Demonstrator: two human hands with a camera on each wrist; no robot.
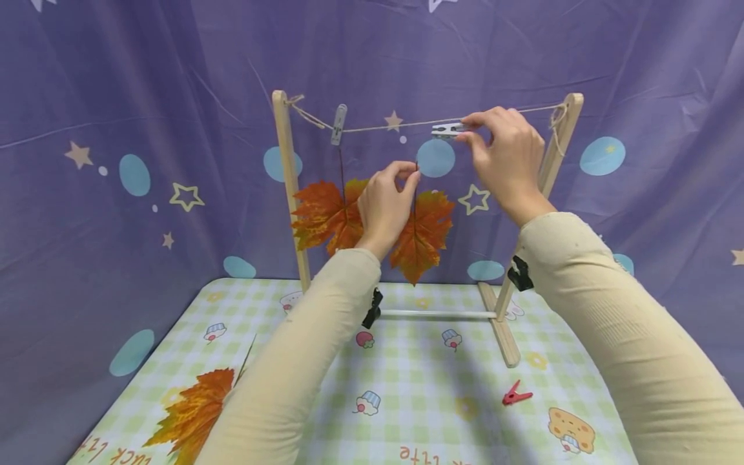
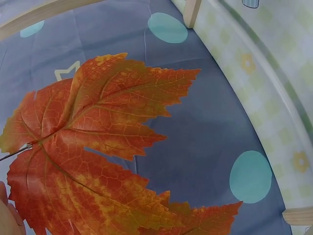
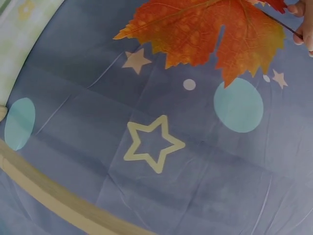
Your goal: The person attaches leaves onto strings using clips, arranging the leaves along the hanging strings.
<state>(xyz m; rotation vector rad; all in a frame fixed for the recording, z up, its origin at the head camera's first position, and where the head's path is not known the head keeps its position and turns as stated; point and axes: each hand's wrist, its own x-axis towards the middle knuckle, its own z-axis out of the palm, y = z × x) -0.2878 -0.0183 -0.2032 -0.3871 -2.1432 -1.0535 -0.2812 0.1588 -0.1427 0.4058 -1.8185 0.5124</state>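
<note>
In the head view my left hand (image 1: 388,205) pinches the thin stem of an orange maple leaf (image 1: 420,234), which hangs below the fingertips. The same leaf (image 2: 93,122) fills much of the left wrist view, with a bit of the hand (image 2: 11,218) at the edge. My right hand (image 1: 507,155) pinches a grey clothespin (image 1: 447,131) by its handles, close under the string (image 1: 401,125). Left of it, another grey clothespin (image 1: 339,125) on the string holds a second leaf (image 1: 327,216). The right wrist view shows the pinched leaf (image 3: 205,34) and left fingertips (image 3: 304,29).
A wooden frame with a left post (image 1: 288,174) and a right post (image 1: 504,294) carries the string. On the checked tablecloth (image 1: 418,368) lie a red clothespin (image 1: 516,394) at the right and a third leaf (image 1: 200,410) at the left, partly behind my left sleeve.
</note>
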